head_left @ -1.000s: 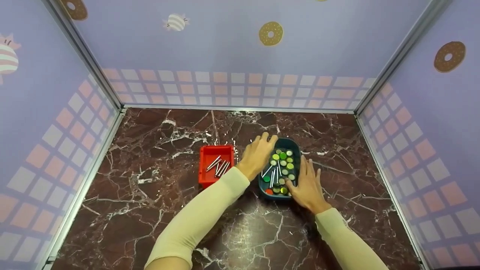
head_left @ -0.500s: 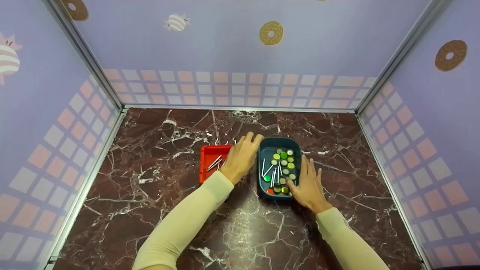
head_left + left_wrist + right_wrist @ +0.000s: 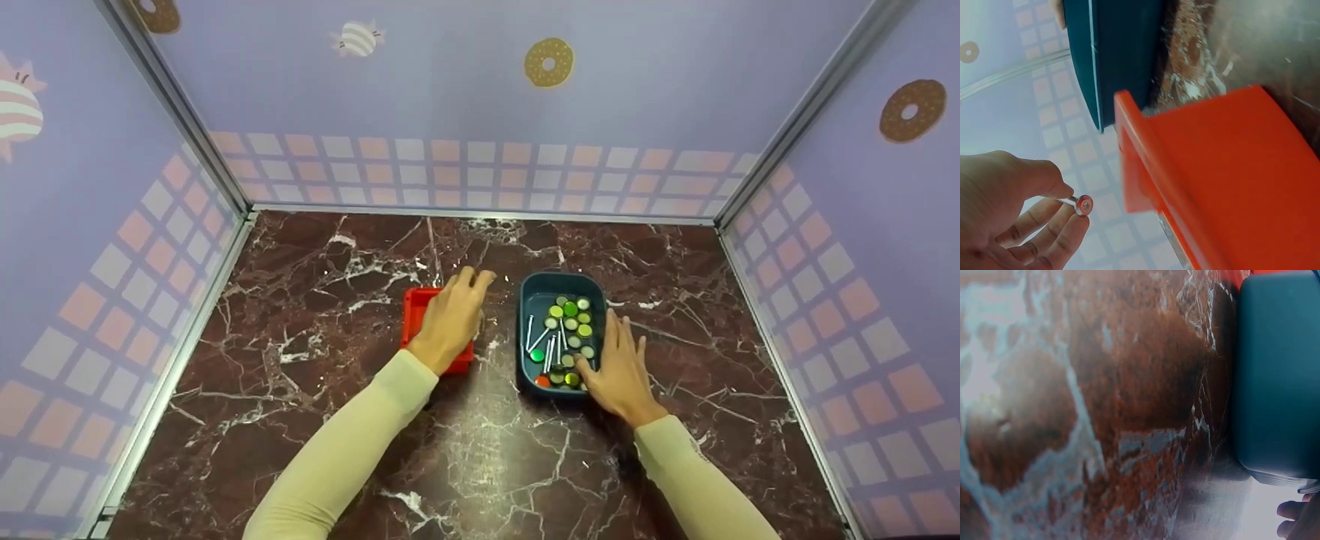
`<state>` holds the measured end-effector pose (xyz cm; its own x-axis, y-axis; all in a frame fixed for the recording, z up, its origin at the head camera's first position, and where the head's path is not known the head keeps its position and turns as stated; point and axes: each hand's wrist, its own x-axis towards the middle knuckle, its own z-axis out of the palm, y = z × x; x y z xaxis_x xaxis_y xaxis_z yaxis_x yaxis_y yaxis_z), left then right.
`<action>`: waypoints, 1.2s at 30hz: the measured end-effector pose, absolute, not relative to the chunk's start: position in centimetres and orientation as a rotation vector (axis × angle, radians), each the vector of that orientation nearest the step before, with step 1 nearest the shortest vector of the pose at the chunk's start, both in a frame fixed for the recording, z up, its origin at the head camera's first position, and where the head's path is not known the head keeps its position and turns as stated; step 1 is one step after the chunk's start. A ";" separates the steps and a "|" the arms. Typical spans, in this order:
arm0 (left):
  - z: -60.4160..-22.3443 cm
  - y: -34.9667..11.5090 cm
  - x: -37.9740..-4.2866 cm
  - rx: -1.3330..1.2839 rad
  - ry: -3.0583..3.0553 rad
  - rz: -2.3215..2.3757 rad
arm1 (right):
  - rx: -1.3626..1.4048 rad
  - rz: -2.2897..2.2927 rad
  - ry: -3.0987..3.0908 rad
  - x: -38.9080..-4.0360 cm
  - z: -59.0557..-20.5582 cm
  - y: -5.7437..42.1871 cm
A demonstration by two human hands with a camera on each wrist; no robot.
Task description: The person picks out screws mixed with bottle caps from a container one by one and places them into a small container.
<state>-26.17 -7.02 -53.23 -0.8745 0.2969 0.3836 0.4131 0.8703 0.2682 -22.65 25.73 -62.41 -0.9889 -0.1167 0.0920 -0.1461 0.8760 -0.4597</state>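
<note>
My left hand [image 3: 450, 319] is over the red bin [image 3: 412, 319], covering most of its inside. In the left wrist view the thumb and fingers pinch a metal screw [image 3: 1084, 205] by its shank, its round flat head outward, above the bin's rim. My right hand [image 3: 619, 371] holds the right side of the dark teal box [image 3: 559, 282], thumb over the rim and fingers along the outer wall. Inside the box lie several screws [image 3: 551, 352] and several green, yellow, silver and orange bottle caps [image 3: 571, 308]. In the right wrist view only a few fingertips show beside the box.
Both containers stand on a dark red marbled tabletop [image 3: 480, 450], a narrow strip of it between them. Purple panels with checks and sweets [image 3: 450, 90] close off the back and both sides, meeting the tabletop at metal edge strips.
My left hand has moved left from above the teal box to over the red bin, now covering the screws in it. The right hand has stayed on the teal box.
</note>
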 end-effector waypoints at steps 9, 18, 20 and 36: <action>-53.7 -9.7 -25.7 -0.433 -2.707 -0.583 | 0.210 0.740 -2.977 -22.6 -62.4 25.6; -54.1 -11.8 -25.5 -0.304 -2.764 -0.720 | 0.206 0.729 -2.983 -22.7 -62.1 25.7; -54.2 -12.2 -25.5 -0.274 -2.789 -0.752 | 0.208 0.732 -2.984 -22.7 -62.0 25.7; -55.0 -12.8 -25.8 -0.167 -2.954 -0.858 | 0.214 0.740 -2.985 -22.6 -62.6 25.8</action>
